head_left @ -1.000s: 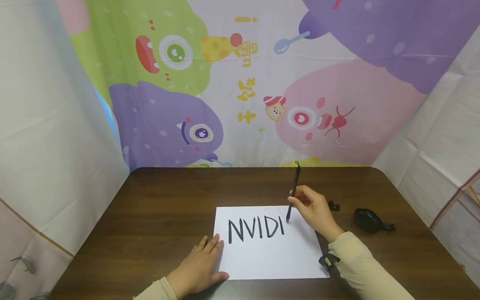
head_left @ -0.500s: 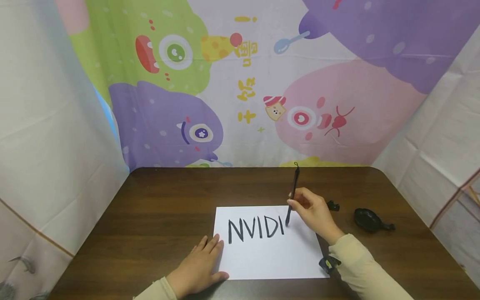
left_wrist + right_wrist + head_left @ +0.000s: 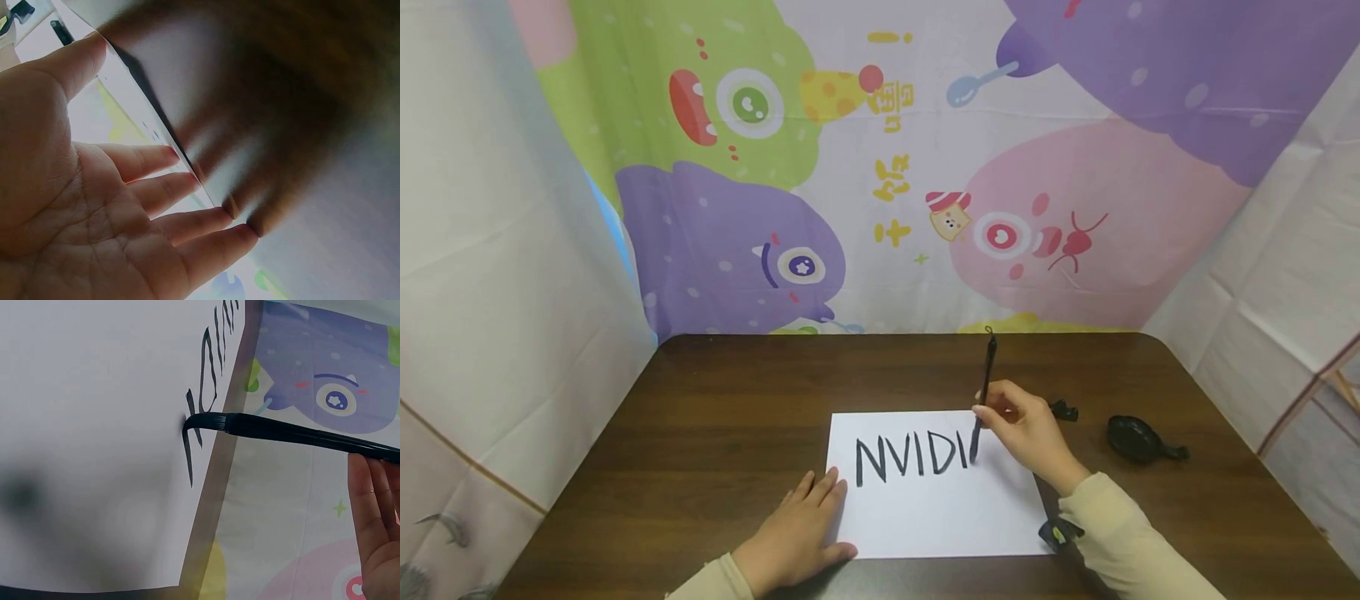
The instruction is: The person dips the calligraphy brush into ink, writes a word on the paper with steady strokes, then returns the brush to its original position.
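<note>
A white sheet of paper (image 3: 940, 525) lies on the dark wooden table and bears the black painted letters NVIDI (image 3: 913, 457). My right hand (image 3: 1028, 432) pinches a black ink brush (image 3: 987, 375) by its handle, thumb against fingers. The brush stands nearly upright, and its bent bristle tip (image 3: 203, 420) touches the paper just right of the last I. In the right wrist view a thin slanted stroke (image 3: 188, 459) runs from the tip. My left hand (image 3: 805, 525) rests flat with spread fingers, its fingertips on the paper's left edge.
A small black pan-shaped dish (image 3: 1135, 439) sits on the table (image 3: 722, 417) to the right. Behind my right hand is a small black piece (image 3: 1063, 410), partly hidden. A black object (image 3: 1056, 534) with a yellow-green mark is by the right sleeve. A cartoon-print curtain (image 3: 895, 292) hangs behind the table.
My right hand has moved a little down toward me with the brush, drawing its tip down beside the last I. The left hand stays in place.
</note>
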Tool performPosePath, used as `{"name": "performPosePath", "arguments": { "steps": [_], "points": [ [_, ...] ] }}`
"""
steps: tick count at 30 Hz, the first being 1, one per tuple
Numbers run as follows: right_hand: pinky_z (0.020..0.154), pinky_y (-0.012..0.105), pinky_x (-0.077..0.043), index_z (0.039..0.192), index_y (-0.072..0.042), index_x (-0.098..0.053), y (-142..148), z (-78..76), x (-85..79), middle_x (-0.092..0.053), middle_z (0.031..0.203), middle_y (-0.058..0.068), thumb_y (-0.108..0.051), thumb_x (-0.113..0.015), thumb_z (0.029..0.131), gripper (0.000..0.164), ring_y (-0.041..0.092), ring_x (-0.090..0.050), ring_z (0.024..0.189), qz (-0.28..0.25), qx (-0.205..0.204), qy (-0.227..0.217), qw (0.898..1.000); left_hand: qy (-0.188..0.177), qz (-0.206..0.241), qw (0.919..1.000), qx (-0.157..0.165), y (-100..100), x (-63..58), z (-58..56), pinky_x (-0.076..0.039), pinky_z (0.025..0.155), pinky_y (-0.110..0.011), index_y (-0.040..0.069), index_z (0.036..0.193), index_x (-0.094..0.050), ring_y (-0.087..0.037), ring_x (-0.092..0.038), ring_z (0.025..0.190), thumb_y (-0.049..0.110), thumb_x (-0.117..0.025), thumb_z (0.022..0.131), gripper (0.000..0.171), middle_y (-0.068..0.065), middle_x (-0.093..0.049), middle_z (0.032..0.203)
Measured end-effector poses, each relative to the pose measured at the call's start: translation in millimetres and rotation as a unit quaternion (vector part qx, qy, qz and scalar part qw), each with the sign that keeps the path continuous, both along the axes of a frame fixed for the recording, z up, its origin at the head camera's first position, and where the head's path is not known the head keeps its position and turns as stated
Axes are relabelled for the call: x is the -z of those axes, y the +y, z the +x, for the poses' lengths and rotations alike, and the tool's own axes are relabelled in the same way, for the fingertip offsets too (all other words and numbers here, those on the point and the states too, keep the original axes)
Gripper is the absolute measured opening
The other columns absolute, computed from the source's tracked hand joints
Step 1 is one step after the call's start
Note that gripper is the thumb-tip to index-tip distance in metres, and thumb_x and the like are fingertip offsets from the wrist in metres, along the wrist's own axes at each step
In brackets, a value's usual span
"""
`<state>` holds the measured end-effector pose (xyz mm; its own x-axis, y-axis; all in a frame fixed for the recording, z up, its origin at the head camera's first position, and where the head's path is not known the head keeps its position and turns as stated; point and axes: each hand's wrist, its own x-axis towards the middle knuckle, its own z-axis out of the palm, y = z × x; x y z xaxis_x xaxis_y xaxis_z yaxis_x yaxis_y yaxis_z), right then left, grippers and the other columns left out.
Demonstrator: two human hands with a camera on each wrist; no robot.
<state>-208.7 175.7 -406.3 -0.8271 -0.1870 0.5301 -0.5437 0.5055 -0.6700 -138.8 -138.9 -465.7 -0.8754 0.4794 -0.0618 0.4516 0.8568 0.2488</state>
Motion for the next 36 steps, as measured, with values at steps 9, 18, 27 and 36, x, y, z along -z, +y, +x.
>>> {"name": "performPosePath", "arguments": {
  "steps": [9,18,27,36],
  "points": [
    [0.061,0.022,-0.053,0.093,-0.013,-0.062,9.9,-12.3,25.9,-0.067,0.077,0.001,-0.008,-0.071,0.079,0.017,0.012,-0.066,0.064,-0.018,-0.024,-0.028,0.999,-0.001,0.0,1.0,0.001,0.2,-0.1,0.3,-0.035,0.094,-0.063,0.0,0.136,-0.04,-0.051,-0.031,0.126,0.054,-0.061,0.078,0.082,-0.021,-0.033,0.144],
    [0.059,0.023,-0.053,0.094,-0.009,-0.061,15.8,-16.4,25.7,-0.066,0.076,0.0,-0.008,-0.069,0.08,0.016,0.008,-0.065,0.065,-0.022,-0.036,0.016,0.999,0.006,0.004,1.0,-0.001,0.1,1.0,-0.3,-0.034,0.094,-0.063,0.0,0.136,-0.041,-0.051,-0.031,0.126,0.054,-0.062,0.078,0.082,-0.021,-0.034,0.144],
    [0.06,0.021,-0.054,0.094,-0.004,-0.06,24.9,-25.8,14.5,-0.066,0.077,0.005,-0.004,-0.069,0.08,0.017,0.018,-0.066,0.066,-0.047,-0.024,0.034,0.998,0.004,0.006,1.0,-0.005,0.4,0.3,0.0,-0.034,0.094,-0.063,0.0,0.136,-0.041,-0.051,-0.031,0.126,0.053,-0.062,0.078,0.082,-0.021,-0.034,0.144],
    [0.058,0.032,-0.055,0.094,0.007,-0.057,19.1,-21.6,-7.5,-0.063,0.077,0.022,0.008,-0.064,0.079,0.016,0.032,-0.064,0.066,-0.086,-0.018,0.038,0.995,0.001,0.005,1.0,-0.003,0.2,-1.0,0.5,-0.034,0.094,-0.063,0.0,0.136,-0.041,-0.051,-0.031,0.126,0.053,-0.062,0.078,0.081,-0.021,-0.034,0.144]
  ]
}}
